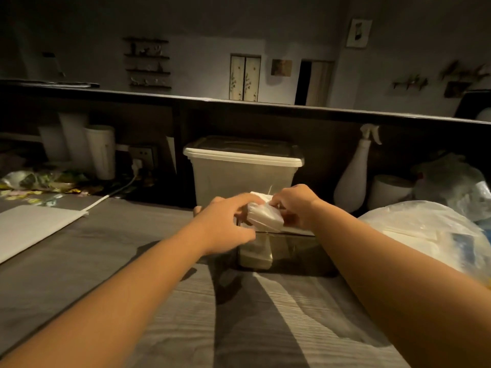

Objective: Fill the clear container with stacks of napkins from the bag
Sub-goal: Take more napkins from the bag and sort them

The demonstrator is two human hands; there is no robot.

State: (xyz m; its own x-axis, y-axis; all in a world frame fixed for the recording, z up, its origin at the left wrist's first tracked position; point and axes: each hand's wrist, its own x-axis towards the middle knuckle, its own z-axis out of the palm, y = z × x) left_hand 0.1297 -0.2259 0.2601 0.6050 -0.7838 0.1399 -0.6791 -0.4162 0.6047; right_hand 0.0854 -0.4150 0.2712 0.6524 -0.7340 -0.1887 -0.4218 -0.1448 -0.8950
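Napkins (265, 218) gripped, left hand (225, 226), right hand (295, 205) outstretched

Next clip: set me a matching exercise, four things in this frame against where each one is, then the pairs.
1 napkin stack
2 lidded bin
3 spray bottle
4 plastic bag

A at the frame's right edge
B gripped by left hand and right hand
C just behind the clear container
D upright, right of the bin

Pairs: 1-B, 2-C, 3-D, 4-A
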